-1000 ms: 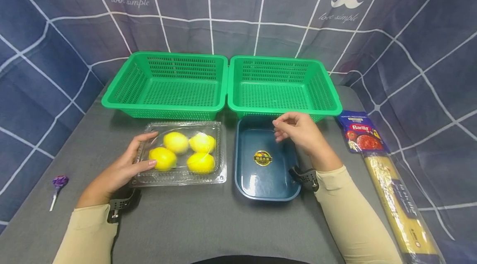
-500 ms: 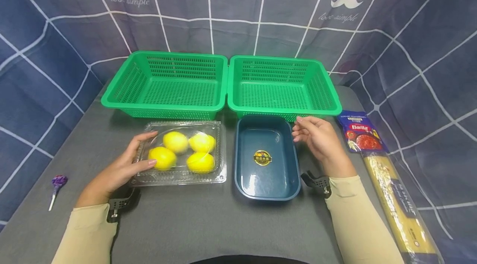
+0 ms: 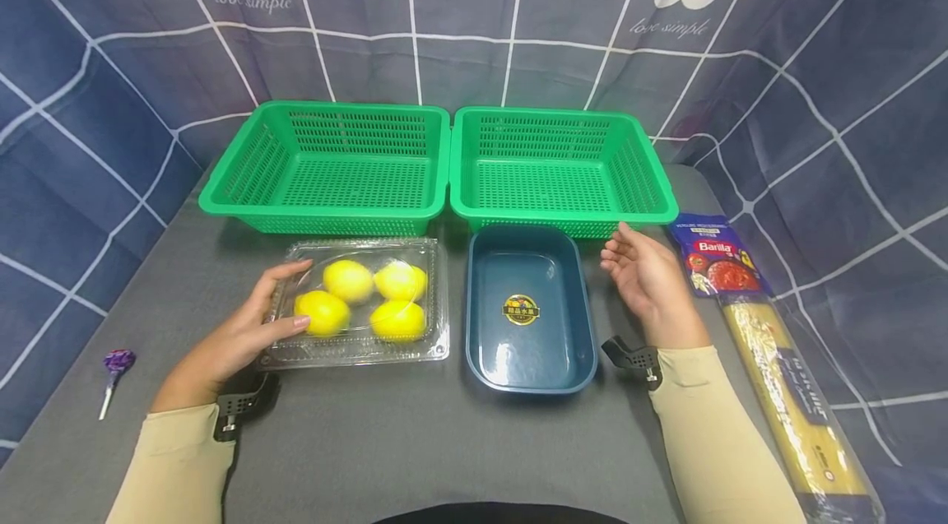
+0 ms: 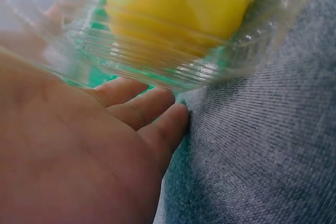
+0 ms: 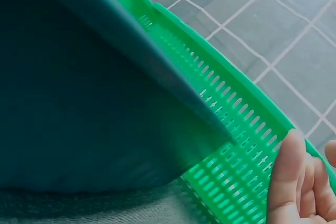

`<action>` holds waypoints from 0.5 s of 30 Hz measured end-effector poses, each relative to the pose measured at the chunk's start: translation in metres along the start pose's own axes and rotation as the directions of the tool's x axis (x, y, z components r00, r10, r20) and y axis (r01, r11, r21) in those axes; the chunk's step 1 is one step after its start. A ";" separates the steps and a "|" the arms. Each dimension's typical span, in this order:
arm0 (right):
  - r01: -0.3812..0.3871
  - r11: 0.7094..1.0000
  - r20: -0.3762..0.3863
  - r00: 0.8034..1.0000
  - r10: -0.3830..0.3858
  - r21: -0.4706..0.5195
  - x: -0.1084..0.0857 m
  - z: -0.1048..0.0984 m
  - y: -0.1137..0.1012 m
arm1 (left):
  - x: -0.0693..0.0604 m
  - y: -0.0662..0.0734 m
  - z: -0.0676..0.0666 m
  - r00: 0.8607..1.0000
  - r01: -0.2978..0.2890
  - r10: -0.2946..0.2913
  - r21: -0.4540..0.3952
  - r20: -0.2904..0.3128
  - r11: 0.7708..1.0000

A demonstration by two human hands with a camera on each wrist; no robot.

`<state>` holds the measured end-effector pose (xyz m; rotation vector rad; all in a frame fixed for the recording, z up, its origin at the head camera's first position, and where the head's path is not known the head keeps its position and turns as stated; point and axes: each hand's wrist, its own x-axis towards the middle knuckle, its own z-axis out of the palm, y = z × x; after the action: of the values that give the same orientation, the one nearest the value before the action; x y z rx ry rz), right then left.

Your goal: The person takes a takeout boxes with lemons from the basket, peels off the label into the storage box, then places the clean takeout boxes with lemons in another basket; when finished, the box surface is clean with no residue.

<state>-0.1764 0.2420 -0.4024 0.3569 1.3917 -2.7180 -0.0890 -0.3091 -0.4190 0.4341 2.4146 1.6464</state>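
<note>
A clear plastic clamshell box (image 3: 433, 347) with several lemons (image 3: 348, 281) inside lies on the grey table. My left hand (image 3: 240, 335) rests at its left end, thumb and index finger spread over the lid. In the left wrist view, the other fingers (image 4: 142, 106) lie fairly straight beside the ribbed plastic, under a lemon (image 4: 181, 11). To the right of the box sits a dark blue rectangular basin (image 3: 529, 359) with a gold label. My right hand (image 3: 648, 281) hovers right of the basin, fingers loosely bent around nothing.
Two green perforated baskets (image 3: 326, 215) (image 3: 563, 218) stand side by side behind the box and basin. A Barilla sauce pouch (image 3: 718, 257) and a long pack of spaghetti (image 3: 796, 401) lie at the right. A purple lollipop (image 3: 118, 364) lies far left.
My right hand has moved from above the basin to the right, past its rim, and turned palm more inward. My left hand and the lemon box have stayed put.
</note>
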 end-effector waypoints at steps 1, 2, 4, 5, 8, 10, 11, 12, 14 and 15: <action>-0.007 1.000 -0.012 1.000 0.008 0.015 0.000 0.000 0.000 | 0.000 0.000 0.000 1.000 0.000 0.000 0.000 -0.001 1.000; -0.015 0.999 -0.017 1.000 0.016 0.034 0.000 -0.001 0.000 | 0.000 0.000 0.000 1.000 0.000 0.000 0.000 -0.001 1.000; -0.026 0.997 -0.029 0.999 0.028 0.068 0.001 -0.002 0.000 | 0.000 0.000 0.000 1.000 -0.001 0.001 0.001 -0.001 1.000; -0.027 0.996 -0.033 0.999 0.030 0.087 0.001 -0.002 0.001 | 0.001 0.000 0.000 1.000 -0.004 0.004 0.003 -0.001 1.000; -0.020 0.992 -0.031 0.999 0.024 0.128 0.001 -0.002 0.001 | 0.001 0.001 0.000 1.000 -0.007 0.007 0.006 -0.002 1.000; -0.009 0.990 -0.032 0.999 0.014 0.143 0.002 -0.002 0.001 | 0.001 0.001 0.000 1.000 -0.005 0.005 0.008 -0.001 1.000; -0.005 0.989 -0.029 1.000 0.009 0.148 0.002 -0.002 0.001 | 0.001 0.001 0.000 1.000 -0.003 0.003 0.007 -0.002 1.000; -0.004 0.988 -0.027 1.000 0.008 0.154 0.003 -0.002 0.001 | 0.001 0.002 0.000 1.000 0.000 0.000 0.005 -0.001 1.000; -0.004 0.983 -0.023 1.000 0.008 0.184 0.003 -0.002 0.001 | 0.001 0.002 0.000 1.000 0.005 -0.005 0.001 -0.002 1.000; -0.005 0.979 -0.023 1.000 0.010 0.206 0.003 -0.002 0.001 | 0.001 0.003 0.000 1.000 0.004 -0.004 -0.002 -0.001 1.000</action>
<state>-0.1790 0.2436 -0.4052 0.4077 1.1124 -2.8675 -0.0893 -0.3075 -0.4166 0.4277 2.4129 1.6477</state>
